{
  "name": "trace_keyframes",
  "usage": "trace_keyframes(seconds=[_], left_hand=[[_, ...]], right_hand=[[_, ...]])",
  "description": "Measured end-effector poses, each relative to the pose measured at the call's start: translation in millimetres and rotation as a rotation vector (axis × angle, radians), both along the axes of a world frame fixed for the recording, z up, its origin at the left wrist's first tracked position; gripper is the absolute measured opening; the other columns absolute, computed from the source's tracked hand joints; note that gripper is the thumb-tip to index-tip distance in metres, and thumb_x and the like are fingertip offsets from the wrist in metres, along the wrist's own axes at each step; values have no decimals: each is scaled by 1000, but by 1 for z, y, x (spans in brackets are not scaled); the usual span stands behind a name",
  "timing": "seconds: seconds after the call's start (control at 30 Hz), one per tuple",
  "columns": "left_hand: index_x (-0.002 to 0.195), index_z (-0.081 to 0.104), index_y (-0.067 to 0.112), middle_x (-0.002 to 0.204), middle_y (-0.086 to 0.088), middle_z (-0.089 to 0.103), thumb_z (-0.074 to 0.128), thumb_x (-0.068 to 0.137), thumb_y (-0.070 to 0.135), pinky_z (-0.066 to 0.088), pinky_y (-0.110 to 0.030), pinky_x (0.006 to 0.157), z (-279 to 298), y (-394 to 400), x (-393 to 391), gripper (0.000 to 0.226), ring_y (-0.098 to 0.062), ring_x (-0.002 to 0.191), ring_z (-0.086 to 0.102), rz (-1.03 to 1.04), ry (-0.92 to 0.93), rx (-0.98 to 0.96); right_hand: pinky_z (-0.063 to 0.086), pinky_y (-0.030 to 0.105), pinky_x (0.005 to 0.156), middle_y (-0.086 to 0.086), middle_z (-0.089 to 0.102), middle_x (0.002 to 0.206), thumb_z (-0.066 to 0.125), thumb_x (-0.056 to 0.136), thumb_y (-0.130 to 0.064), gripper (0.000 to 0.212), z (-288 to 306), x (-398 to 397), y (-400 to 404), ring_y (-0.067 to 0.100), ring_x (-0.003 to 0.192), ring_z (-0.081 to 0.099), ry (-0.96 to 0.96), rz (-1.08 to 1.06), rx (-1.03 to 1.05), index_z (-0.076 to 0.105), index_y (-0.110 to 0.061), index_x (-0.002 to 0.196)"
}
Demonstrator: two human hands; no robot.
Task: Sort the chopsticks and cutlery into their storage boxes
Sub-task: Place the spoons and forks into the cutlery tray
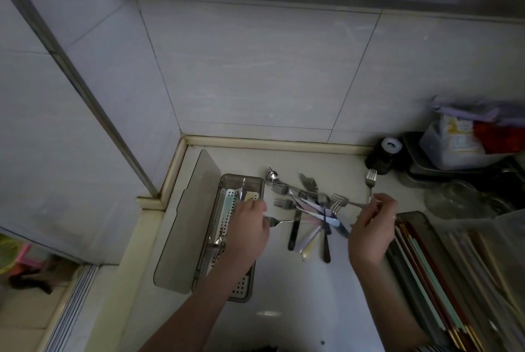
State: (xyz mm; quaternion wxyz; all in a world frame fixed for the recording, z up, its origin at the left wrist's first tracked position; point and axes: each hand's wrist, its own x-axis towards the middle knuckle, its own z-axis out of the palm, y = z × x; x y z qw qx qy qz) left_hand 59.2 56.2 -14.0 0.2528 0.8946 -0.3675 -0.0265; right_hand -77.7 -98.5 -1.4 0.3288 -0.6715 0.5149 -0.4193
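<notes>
Pale countertop [284, 289]; cutlery pile [309, 209] at twelve o'clock; left hand [248, 226] reaches into cutlery box [227, 238], its hold unclear; right hand [372, 226] pinches a fork [371, 178]; chopstick box [420, 266] at three.

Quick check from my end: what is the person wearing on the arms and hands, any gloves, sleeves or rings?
No gloves: the left hand and right hand are bare, and both forearms are uncovered as far as the frame shows. No sleeve is visible. A small glint on a right-hand finger might be a ring, too small to tell.

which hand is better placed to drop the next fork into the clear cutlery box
Left. The left hand already hangs over the clear perforated cutlery box with a small steel fork at its fingers. The right hand holds an upright steel fork beyond the cutlery pile.
</notes>
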Motion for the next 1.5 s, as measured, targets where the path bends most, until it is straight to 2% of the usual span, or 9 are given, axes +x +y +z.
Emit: trace_keyframes(seconds=[0.27,0.5,0.73,0.9,1.0,1.13,1.3,1.4,1.5], left_hand=[[113,58,15,113,0,60,50,88,10,42,-25,88,7,-35,-8,26,-16,106,52,-293,25,-52],[122,57,18,125,-2,59,50,89,14,44,-39,99,-13,-46,-26,34,-18,114,53,-481,54,93],[149,14,29,159,-8,1,43,97,30,2,-49,118,-44,-51,-65,60,-26,146,0,-830,-28,570],[118,55,13,120,-7,54,40,94,24,46,-36,92,-32,-60,-62,30,-23,108,54,-414,131,103],[106,58,12,102,-2,60,35,92,30,50,-27,82,-9,-66,-44,32,-14,92,56,-233,-49,-205],[127,54,20,112,0,66,47,96,32,48,-24,83,17,-77,-28,34,-16,99,62,-391,331,-97],[92,64,16,83,-3,70,51,95,18,58,-37,64,24,-64,-21,13,-12,67,66,-290,761,-185],[95,63,8,76,1,64,49,96,16,44,-11,47,24,-35,0,16,0,56,56,-96,704,-201],[82,60,12,69,1,58,47,97,17,37,-13,47,9,2,21,21,-12,58,52,44,501,-151]], right_hand=[[55,35,69,7,60,95,41,100,-22,17,18,-5,-10,23,80,63,-81,-61,-9,52,-14,110],[42,6,53,3,59,89,42,100,-16,17,39,-7,-18,17,70,60,-107,-52,-71,54,-8,108],[56,23,52,-5,59,76,41,100,-13,8,38,0,-27,19,61,66,-209,-90,-36,48,-15,100],[50,13,47,0,58,81,42,100,-11,7,38,-1,-29,7,50,59,-236,-103,-48,48,-13,102],[56,27,47,-2,55,83,45,99,-13,8,39,0,-32,19,53,59,-249,-12,35,45,-20,102],[54,26,46,4,56,83,50,97,-17,10,39,11,-29,9,47,57,-267,145,177,46,-18,106],[57,32,52,8,62,83,48,98,-18,15,37,24,-27,16,56,65,-325,345,420,45,-16,113],[58,34,58,5,63,99,43,99,-29,18,21,21,-30,23,70,68,-151,375,515,44,-19,115],[52,26,63,7,60,112,49,97,-25,24,-14,7,-30,15,81,61,240,346,424,48,-16,119]])
